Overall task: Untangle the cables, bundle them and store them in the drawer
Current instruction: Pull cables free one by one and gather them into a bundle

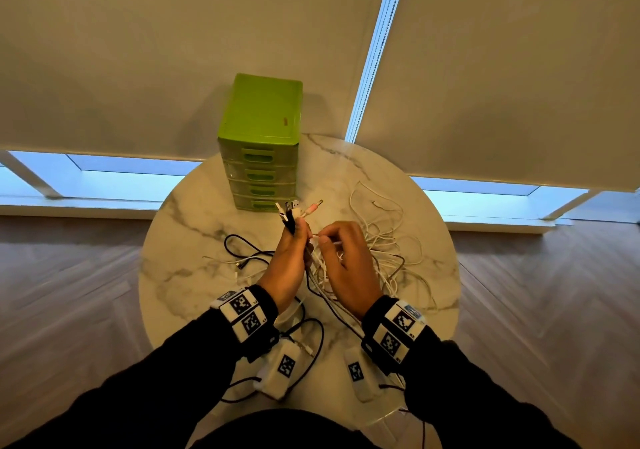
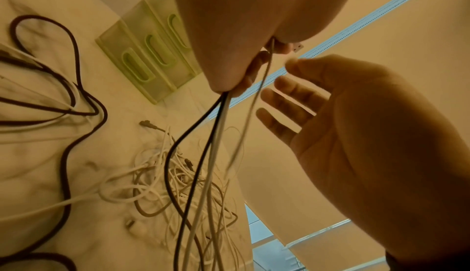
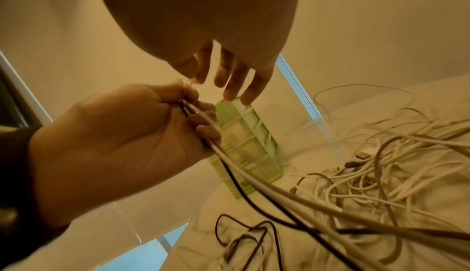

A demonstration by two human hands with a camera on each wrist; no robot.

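Note:
My left hand grips a bunch of cable ends upright, black, white and pink plugs sticking out above the fist. Their cords hang from the fist down to the table. My right hand is close beside it, thumb and index finger pinching a thin white cable, the other fingers straight. A tangle of white cables lies under and right of the right hand. A black cable loops at left. The green drawer unit stands behind, all drawers closed.
Everything sits on a round marble table whose edge curves near my body. Two white tagged boxes hang below my wrists near the front edge. Roller blinds and a low window lie behind the table, with wood floor on both sides.

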